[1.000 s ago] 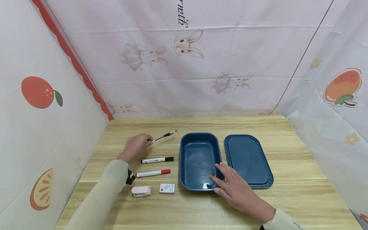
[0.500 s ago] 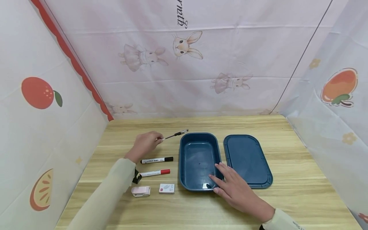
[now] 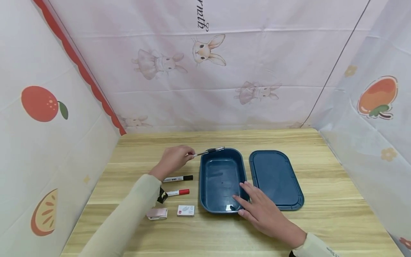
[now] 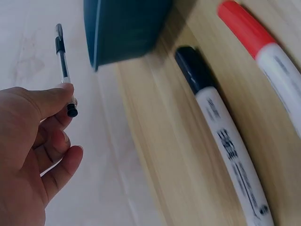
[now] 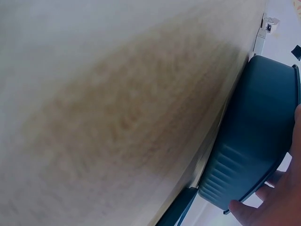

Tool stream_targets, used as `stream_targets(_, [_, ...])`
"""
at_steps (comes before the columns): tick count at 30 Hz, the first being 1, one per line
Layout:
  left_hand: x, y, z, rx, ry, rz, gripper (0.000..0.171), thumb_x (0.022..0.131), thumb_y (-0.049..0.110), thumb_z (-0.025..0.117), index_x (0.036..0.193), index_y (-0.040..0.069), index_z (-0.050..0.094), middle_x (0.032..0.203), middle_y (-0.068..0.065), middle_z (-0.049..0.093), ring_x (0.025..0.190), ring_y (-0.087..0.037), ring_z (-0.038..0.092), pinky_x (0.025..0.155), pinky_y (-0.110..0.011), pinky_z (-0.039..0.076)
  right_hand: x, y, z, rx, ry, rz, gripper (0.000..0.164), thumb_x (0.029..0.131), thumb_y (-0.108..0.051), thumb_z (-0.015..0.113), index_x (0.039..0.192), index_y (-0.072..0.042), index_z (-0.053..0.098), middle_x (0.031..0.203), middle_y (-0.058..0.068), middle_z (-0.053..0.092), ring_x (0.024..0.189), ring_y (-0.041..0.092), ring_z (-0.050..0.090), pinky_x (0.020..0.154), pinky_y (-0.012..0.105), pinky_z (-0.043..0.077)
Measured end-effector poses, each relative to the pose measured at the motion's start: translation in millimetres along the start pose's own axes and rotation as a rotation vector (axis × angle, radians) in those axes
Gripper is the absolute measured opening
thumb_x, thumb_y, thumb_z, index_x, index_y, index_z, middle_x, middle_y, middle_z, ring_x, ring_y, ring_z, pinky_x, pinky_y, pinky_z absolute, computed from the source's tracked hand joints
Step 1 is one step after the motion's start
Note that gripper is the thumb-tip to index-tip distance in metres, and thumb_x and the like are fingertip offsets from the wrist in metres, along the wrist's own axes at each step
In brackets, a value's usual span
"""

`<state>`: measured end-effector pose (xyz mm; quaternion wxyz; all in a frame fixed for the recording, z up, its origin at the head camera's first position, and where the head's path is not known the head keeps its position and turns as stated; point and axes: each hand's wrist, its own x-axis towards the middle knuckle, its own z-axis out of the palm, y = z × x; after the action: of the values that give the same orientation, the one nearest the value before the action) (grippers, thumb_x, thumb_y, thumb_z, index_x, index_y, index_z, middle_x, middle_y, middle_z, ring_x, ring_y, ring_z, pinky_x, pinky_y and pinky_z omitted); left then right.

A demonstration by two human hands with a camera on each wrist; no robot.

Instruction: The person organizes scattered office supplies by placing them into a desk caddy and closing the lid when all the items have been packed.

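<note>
My left hand pinches a clear pen with a black cap near its rear end. In the head view the pen's capped end reaches over the far left corner of a blue plastic box. The left wrist view shows the pen between thumb and fingertips, the other fingers loosely bent. My right hand rests on the box's near right rim with its fingers spread, some reaching inside. From the right wrist view, the fingers lie along the rim of the box.
Left of the box lie a black-capped marker, a red-capped marker, a small white box and a pink-and-white stapler-like item. A blue lid lies to the right. Printed cloth stands behind the table.
My left hand has carried the pen rightward, from the table left of the box to above its far left corner. The right hand stays on the rim.
</note>
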<state>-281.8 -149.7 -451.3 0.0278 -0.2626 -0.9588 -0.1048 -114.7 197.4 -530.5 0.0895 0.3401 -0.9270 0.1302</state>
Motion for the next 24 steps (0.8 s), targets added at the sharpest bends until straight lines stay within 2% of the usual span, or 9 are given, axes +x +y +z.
stream_targets(5, [10.0,11.5,2.1,0.008,-0.007,0.02,0.015,0.101,0.027,0.067,0.11,0.021,0.078,0.108,0.005,0.075,0.094,-0.013,0.069,0.083,-0.041,0.055,-0.8,0.2,0.9,-0.003,-0.005,0.017,0.046,0.107,-0.046,0.049,0.149,-0.027,0.056,0.165,0.012,0.031,0.154,0.03,0.024,0.116,0.048,0.033])
stream_targets(9, [16.9,15.7,5.6,0.024,-0.015,0.029,0.015,0.101,0.026,0.068,0.11,0.02,0.079,0.107,0.005,0.075,0.092,-0.012,0.069,0.084,-0.041,0.055,-1.2,0.1,1.1,0.019,-0.014,0.028,0.046,0.107,-0.046,0.049,0.149,-0.027,0.055,0.166,0.011,0.03,0.155,0.029,0.023,0.118,0.04,0.024])
stream_targets(11, [19.1,16.7,7.5,0.033,-0.02,0.028,0.015,0.101,0.026,0.068,0.109,0.02,0.079,0.107,0.005,0.075,0.092,-0.012,0.069,0.083,-0.041,0.055,-1.1,0.1,1.2,0.029,-0.017,0.029,0.046,0.108,-0.045,0.049,0.15,-0.028,0.054,0.166,0.011,0.029,0.155,0.029,0.022,0.118,0.039,0.022])
stream_targets(17, [23.5,18.5,13.0,0.058,-0.039,0.031,0.016,0.101,0.026,0.068,0.11,0.021,0.079,0.108,0.005,0.076,0.095,-0.012,0.07,0.084,-0.041,0.055,-0.5,0.1,0.9,0.037,-0.005,0.017,0.045,0.108,-0.044,0.049,0.15,-0.027,0.055,0.165,0.013,0.031,0.154,0.031,0.024,0.114,0.052,0.036])
stream_targets(24, [29.3,25.5,19.0,0.085,-0.037,0.076,0.016,0.1,0.024,0.07,0.111,0.02,0.08,0.109,0.005,0.076,0.098,-0.012,0.07,0.086,-0.038,0.056,-0.8,0.5,0.0,0.052,-0.023,0.035,0.046,0.108,-0.044,0.048,0.15,-0.027,0.054,0.165,0.012,0.031,0.155,0.03,0.022,0.114,0.053,0.036])
